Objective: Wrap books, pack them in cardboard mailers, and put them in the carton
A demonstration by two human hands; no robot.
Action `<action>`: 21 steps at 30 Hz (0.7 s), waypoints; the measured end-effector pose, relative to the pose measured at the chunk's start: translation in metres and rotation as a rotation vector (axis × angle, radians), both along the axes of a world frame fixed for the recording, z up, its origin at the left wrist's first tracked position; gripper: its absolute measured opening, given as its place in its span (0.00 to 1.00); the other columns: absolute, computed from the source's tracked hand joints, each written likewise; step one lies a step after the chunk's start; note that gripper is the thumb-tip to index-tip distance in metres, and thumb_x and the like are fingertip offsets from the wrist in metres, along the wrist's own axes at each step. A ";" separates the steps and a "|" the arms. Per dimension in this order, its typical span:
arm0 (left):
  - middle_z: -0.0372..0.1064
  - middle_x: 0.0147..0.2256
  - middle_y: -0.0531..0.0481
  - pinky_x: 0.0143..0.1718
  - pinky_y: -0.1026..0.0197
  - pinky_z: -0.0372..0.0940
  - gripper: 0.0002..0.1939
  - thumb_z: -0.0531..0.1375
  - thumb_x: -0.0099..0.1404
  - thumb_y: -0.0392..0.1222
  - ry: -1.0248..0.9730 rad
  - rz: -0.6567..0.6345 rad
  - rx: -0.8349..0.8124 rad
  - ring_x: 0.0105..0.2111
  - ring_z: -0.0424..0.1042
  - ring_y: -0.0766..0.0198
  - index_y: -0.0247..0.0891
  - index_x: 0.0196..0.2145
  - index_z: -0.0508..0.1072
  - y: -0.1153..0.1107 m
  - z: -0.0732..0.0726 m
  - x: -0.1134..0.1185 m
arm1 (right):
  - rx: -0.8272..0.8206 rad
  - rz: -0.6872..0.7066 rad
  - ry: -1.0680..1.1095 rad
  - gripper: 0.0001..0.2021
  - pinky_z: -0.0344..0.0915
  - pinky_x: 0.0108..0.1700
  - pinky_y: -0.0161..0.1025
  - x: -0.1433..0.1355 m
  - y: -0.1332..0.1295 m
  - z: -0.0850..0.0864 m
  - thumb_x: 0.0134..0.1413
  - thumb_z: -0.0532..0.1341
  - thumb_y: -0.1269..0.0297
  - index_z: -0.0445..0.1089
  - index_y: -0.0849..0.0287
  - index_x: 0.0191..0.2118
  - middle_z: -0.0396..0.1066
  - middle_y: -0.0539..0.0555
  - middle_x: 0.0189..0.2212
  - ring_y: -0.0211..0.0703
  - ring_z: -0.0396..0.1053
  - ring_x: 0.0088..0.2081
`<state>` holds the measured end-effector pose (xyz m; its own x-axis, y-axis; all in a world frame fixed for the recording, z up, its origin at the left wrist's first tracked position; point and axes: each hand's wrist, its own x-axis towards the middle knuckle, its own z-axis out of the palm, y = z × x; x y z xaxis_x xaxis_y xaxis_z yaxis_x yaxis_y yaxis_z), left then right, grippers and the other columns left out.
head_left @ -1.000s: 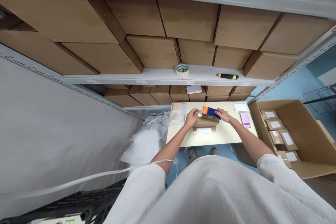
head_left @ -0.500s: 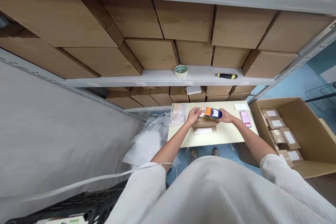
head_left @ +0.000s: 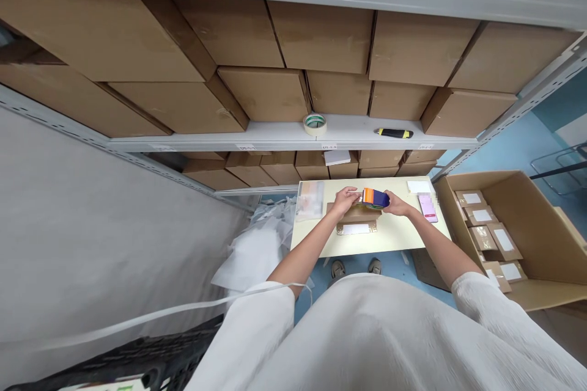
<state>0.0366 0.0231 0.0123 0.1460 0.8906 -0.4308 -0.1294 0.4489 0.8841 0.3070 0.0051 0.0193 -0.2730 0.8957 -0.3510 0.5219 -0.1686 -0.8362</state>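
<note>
My right hand [head_left: 397, 203] grips a blue and orange tape dispenser [head_left: 376, 198] over the small table. At the dispenser's left end, the fingers of my left hand [head_left: 345, 200] are drawn together on what looks like the loose end of clear packing tape; the fingertips are small in view. Below both hands lies a brown cardboard box [head_left: 355, 214], partly covered by the hands and dispenser. Its near side carries a white label [head_left: 356, 229] under shiny tape.
On the table [head_left: 389, 239] are a phone [head_left: 428, 208], a white card [head_left: 419, 187] and clear plastic bags [head_left: 310, 200]. A large carton [head_left: 545, 244] of labelled boxes stands right. The shelf ahead holds a tape roll [head_left: 315, 124] and utility knife [head_left: 395, 133].
My left hand has moved slightly right, closer to the dispenser, and its fingers have drawn together. The dispenser has turned a little in my right hand.
</note>
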 end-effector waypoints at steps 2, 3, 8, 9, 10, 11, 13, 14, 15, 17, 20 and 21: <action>0.83 0.40 0.43 0.43 0.56 0.75 0.20 0.76 0.60 0.41 0.006 -0.004 0.012 0.37 0.81 0.60 0.38 0.48 0.77 0.000 0.000 0.002 | 0.002 -0.003 0.013 0.27 0.68 0.41 0.41 0.001 -0.002 0.000 0.34 0.67 0.63 0.62 0.53 0.46 0.68 0.48 0.38 0.46 0.68 0.40; 0.83 0.38 0.44 0.43 0.56 0.75 0.21 0.77 0.59 0.41 0.012 -0.005 0.020 0.36 0.80 0.60 0.38 0.47 0.77 0.001 0.000 0.004 | 0.004 -0.005 0.019 0.27 0.67 0.41 0.41 0.002 -0.002 0.000 0.33 0.67 0.63 0.62 0.53 0.46 0.68 0.47 0.38 0.46 0.68 0.40; 0.81 0.33 0.47 0.41 0.57 0.74 0.21 0.78 0.55 0.39 0.067 -0.025 0.049 0.32 0.79 0.62 0.39 0.45 0.78 0.001 -0.001 0.010 | 0.034 -0.018 0.049 0.26 0.66 0.41 0.41 0.003 -0.005 -0.001 0.33 0.66 0.63 0.62 0.53 0.44 0.67 0.47 0.36 0.46 0.67 0.39; 0.81 0.33 0.48 0.40 0.57 0.74 0.21 0.78 0.55 0.39 0.080 -0.028 0.056 0.32 0.78 0.62 0.39 0.44 0.78 0.001 -0.001 0.011 | 0.039 -0.022 0.054 0.26 0.66 0.41 0.41 0.003 -0.005 -0.002 0.32 0.66 0.63 0.62 0.53 0.44 0.67 0.47 0.36 0.46 0.67 0.39; 0.81 0.33 0.49 0.40 0.58 0.73 0.20 0.78 0.55 0.39 0.092 -0.028 0.066 0.31 0.78 0.62 0.39 0.44 0.78 0.001 0.000 0.011 | 0.043 -0.026 0.060 0.26 0.66 0.41 0.41 0.002 -0.006 -0.002 0.32 0.66 0.63 0.62 0.53 0.44 0.68 0.47 0.36 0.46 0.67 0.39; 0.80 0.32 0.49 0.39 0.58 0.73 0.20 0.77 0.55 0.39 0.106 -0.027 0.078 0.31 0.78 0.62 0.40 0.44 0.78 0.001 0.001 0.011 | 0.049 -0.032 0.065 0.26 0.66 0.41 0.41 0.002 -0.006 -0.002 0.32 0.66 0.63 0.62 0.53 0.44 0.68 0.47 0.36 0.45 0.67 0.38; 0.80 0.31 0.51 0.38 0.59 0.72 0.18 0.76 0.56 0.36 0.141 -0.025 0.104 0.30 0.77 0.62 0.40 0.43 0.78 0.000 0.003 0.011 | 0.072 -0.045 0.075 0.26 0.67 0.42 0.42 0.000 -0.006 -0.002 0.33 0.66 0.63 0.62 0.53 0.44 0.69 0.47 0.37 0.46 0.68 0.39; 0.80 0.31 0.51 0.38 0.59 0.71 0.18 0.74 0.57 0.35 0.163 -0.021 0.115 0.30 0.77 0.63 0.40 0.44 0.77 0.000 0.004 0.010 | 0.092 -0.050 0.079 0.26 0.68 0.43 0.42 -0.001 -0.006 -0.001 0.33 0.66 0.63 0.63 0.53 0.44 0.70 0.48 0.37 0.46 0.69 0.40; 0.80 0.31 0.51 0.39 0.59 0.71 0.17 0.73 0.57 0.33 0.184 -0.013 0.123 0.30 0.77 0.62 0.40 0.44 0.77 -0.001 0.005 0.009 | 0.116 -0.055 0.081 0.26 0.68 0.44 0.42 -0.002 -0.006 0.000 0.33 0.67 0.62 0.64 0.53 0.44 0.71 0.49 0.38 0.47 0.69 0.41; 0.79 0.31 0.51 0.39 0.59 0.70 0.18 0.71 0.57 0.31 0.218 0.017 0.126 0.31 0.78 0.62 0.40 0.45 0.75 -0.001 0.005 0.005 | 0.158 -0.062 0.067 0.25 0.69 0.44 0.43 -0.006 -0.007 0.005 0.34 0.68 0.62 0.65 0.53 0.44 0.73 0.50 0.40 0.48 0.70 0.42; 0.78 0.30 0.54 0.40 0.60 0.69 0.22 0.72 0.57 0.31 0.236 0.064 0.123 0.33 0.79 0.61 0.42 0.47 0.72 -0.002 0.002 -0.005 | 0.169 -0.035 0.015 0.25 0.70 0.45 0.43 -0.013 -0.007 0.014 0.36 0.71 0.60 0.66 0.54 0.43 0.74 0.52 0.40 0.49 0.71 0.42; 0.78 0.30 0.55 0.40 0.60 0.69 0.24 0.72 0.56 0.32 0.235 0.075 0.121 0.33 0.79 0.61 0.43 0.47 0.70 -0.002 0.000 -0.009 | 0.162 -0.015 0.001 0.25 0.71 0.45 0.43 -0.016 -0.007 0.017 0.36 0.72 0.59 0.66 0.54 0.44 0.75 0.52 0.41 0.49 0.72 0.42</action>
<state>0.0279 0.0211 0.0119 -0.0143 0.9422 -0.3349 0.0569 0.3351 0.9405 0.2910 -0.0015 0.0360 -0.2594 0.9446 -0.2013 0.5193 -0.0394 -0.8537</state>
